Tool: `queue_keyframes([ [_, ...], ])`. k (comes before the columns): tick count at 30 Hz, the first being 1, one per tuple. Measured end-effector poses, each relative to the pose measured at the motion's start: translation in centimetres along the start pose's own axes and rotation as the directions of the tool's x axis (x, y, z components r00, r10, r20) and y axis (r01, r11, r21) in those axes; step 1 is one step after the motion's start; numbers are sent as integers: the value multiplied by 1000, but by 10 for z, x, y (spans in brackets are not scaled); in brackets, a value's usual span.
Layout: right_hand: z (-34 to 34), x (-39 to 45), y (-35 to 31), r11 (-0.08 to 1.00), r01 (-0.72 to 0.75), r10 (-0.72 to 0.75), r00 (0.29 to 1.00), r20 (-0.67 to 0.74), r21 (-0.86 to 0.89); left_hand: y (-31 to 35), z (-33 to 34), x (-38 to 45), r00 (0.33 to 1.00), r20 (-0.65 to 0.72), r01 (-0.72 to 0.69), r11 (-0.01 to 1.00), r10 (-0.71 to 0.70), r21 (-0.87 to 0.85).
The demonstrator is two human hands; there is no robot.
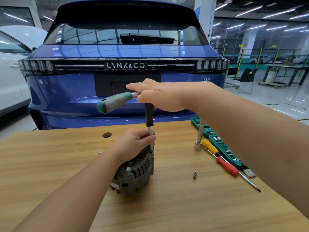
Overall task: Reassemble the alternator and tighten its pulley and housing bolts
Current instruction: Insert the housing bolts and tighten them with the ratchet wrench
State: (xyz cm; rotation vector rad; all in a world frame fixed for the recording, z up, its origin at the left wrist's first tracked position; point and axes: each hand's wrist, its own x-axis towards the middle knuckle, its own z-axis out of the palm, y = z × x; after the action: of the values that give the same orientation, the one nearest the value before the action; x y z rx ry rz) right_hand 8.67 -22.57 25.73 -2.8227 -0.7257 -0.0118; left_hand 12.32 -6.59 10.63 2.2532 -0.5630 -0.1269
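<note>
Standing on the near middle of the wooden table (50, 164), the alternator (135, 173) is a grey, dusty ribbed casting with a bolt sticking up from its housing. The left hand (133, 143) curls over its top, fingers pinching the metal shaft of the driver (149, 118), probably to keep casting and bit steady. Above, the right hand (160, 96) closes around the driver's head where a green-handled bar (115, 102) juts sideways, likely for leverage. Beyond sit screwdrivers (222, 159), a socket set (222, 148) and a blue car (127, 64).
</note>
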Motion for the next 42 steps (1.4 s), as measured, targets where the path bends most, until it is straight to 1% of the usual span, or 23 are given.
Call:
queue_keyframes([
  [3,-1,-1,0,1000,19,-19,1000,3,5,0,-1,-1,1000,4,4,1000,-4,-8],
  [8,-4,-2,-11,979,121,-134,989,-68,-167,1,-1,-3,1000,3,0,1000,0,-9],
  [11,-4,6,-16,987,24,-51,985,-167,-157,1,-1,-3,1000,-7,-12,1000,12,-7],
  [13,-4,16,-18,995,-95,86,975,-205,-34,0,0,-3,1000,-5,-5,1000,5,-7],
  [15,-3,24,-17,945,-216,259,953,-158,245,0,0,-3,1000,3,3,1000,-3,-4],
  [17,3,25,-14,767,-257,360,931,-62,588,0,0,-2,1000,-1,8,1000,-8,2],
  [18,7,24,-11,607,-227,381,924,-27,762,0,0,-2,1000,-8,6,1000,-6,7],
  [19,13,24,-8,405,-173,381,924,6,898,0,1,-1,1000,-15,1,1000,-1,17],
  [20,21,22,-5,203,-103,353,935,25,974,-1,1,0,1000,-18,-4,1000,5,26],
  [21,29,21,-1,43,-36,315,949,21,998,-2,1,-1,1000,-20,-10,1000,11,29],
  [22,37,20,3,-63,20,276,961,-2,998,-2,1,-1,1000,-21,-16,1000,16,27],
  [24,51,18,7,-160,112,223,972,-75,981,-4,0,-2,1000,-17,-22,1000,22,12],
  [26,62,16,6,-203,248,217,955,-204,947,-4,-1,-2,1000,-14,-26,1000,26,7],
  [27,69,18,6,-215,345,233,927,-295,914,-5,0,-2,1000,-14,-22,1000,23,7],
  [29,83,19,4,-193,537,285,832,-477,821,-4,1,-1,1000,-15,-14,1000,14,10],
  [31,92,22,4,-48,673,313,712,-628,738,-3,1,0,1000,-16,-9,1000,9,24],
  [33,99,24,5,112,722,272,638,-720,683,-3,1,1,1000,-22,8,999,-7,35],
  [35,105,27,7,203,705,207,648,-733,680,-3,1,1,999,-31,18,999,-16,52],
  [36,107,28,9,190,686,175,681,-711,703,-2,2,1,999,-36,18,998,-16,56],
  [37,109,29,11,121,665,133,725,-676,737,-2,2,0,999,-40,18,998,-15,55],
  [39,107,30,18,-78,593,31,805,-593,801,-2,2,0,999,-46,21,999,-19,42],
  [40,105,31,21,-113,562,4,825,-565,820,-2,1,-1,999,-42,26,999,-24,35],
  [42,103,32,25,-77,540,15,841,-540,838,-2,1,-1,999,-30,33,999,-32,32],
])
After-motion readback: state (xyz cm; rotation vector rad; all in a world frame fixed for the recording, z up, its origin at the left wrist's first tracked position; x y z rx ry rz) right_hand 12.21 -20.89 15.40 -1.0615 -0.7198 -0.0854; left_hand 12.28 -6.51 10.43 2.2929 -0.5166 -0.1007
